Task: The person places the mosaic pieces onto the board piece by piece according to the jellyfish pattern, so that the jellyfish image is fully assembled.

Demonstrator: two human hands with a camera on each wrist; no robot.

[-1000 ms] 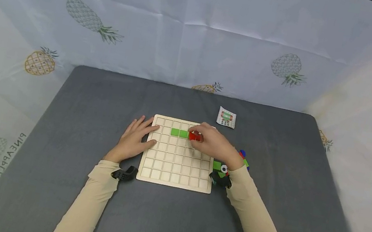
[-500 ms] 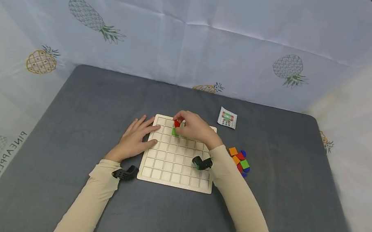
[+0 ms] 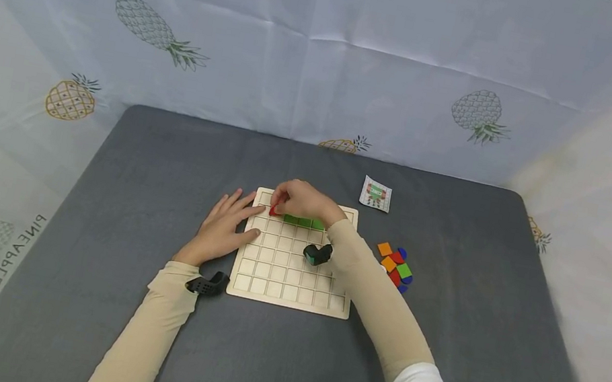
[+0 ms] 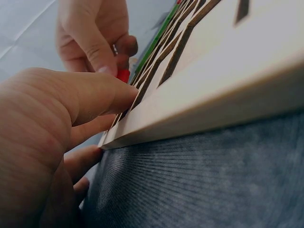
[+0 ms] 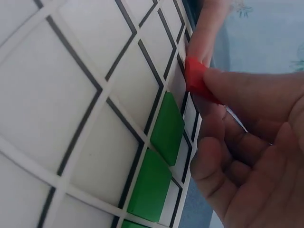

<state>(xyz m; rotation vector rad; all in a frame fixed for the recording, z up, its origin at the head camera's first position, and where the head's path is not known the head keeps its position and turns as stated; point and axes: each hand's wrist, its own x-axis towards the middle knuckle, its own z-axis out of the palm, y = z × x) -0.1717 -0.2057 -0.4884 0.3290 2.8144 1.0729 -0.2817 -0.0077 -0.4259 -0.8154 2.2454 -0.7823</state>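
Observation:
A pale wooden grid board lies on the dark table. Near its far left corner my right hand pinches a small red tile between thumb and fingers, over a square left of the green tiles. Those green tiles sit in a row in the board's squares, partly under the right hand in the head view. My left hand rests along the board's left edge, its fingers spread and fingertips touching the rim. In the left wrist view the red tile is mostly hidden behind the left fingers.
Right of the board lies a loose cluster of orange, red, green and blue tiles, partly behind the right forearm. A small printed card with a coloured pattern lies beyond the board's far right corner. A pineapple-print cloth hangs behind the table.
My right hand has moved left across the board with the red tile, from right of the green tiles to their left. My left hand stays in place.

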